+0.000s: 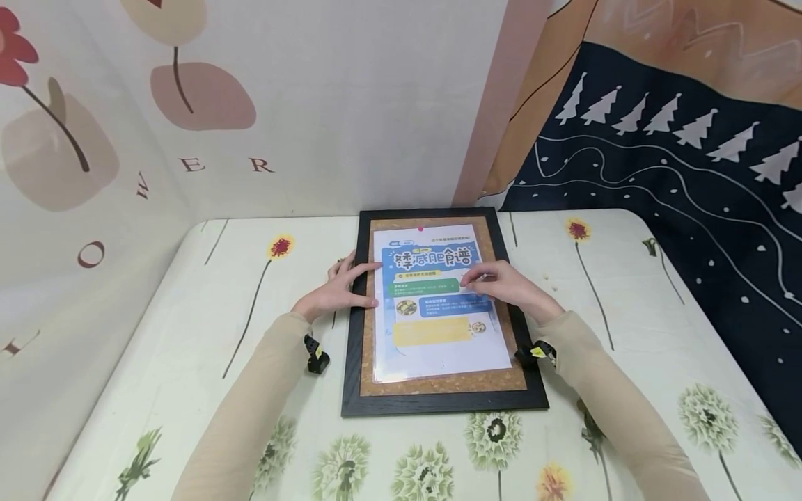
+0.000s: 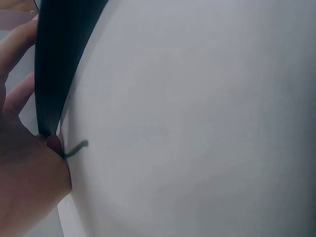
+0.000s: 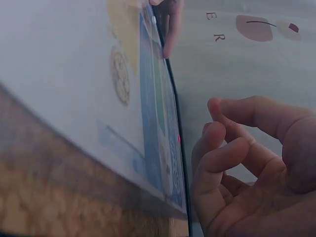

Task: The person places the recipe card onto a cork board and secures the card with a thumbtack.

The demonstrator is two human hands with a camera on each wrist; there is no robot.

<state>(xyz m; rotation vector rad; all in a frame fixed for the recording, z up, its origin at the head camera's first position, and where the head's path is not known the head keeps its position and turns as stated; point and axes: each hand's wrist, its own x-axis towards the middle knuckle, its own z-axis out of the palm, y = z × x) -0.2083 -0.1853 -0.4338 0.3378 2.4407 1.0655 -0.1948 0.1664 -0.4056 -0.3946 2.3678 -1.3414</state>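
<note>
A black-framed cork board (image 1: pixel 445 403) lies on the table, bearing a printed poster (image 1: pixel 438 355) with blue, green and yellow blocks. At the poster's top edge sits a pink pushpin (image 1: pixel 420 229). My left hand (image 1: pixel 335 292) spans the left side of the frame. Its index finger and thumb stretch to the poster's left edge; other fingers are by the frame's outer side. My right hand (image 1: pixel 501 284) hovers above the poster's right half. In the right wrist view, its thumb and index fingertip (image 3: pixel 214 106) meet and the other fingers are curled; no thing shows between them.
A flower-print cloth (image 1: pixel 188 390) covers the table. Behind stands a pale printed curtain (image 1: pixel 357 104), with a dark tree-patterned cloth (image 1: pixel 677 174) at the right. Both wrists wear a small black camera (image 1: pixel 317 355).
</note>
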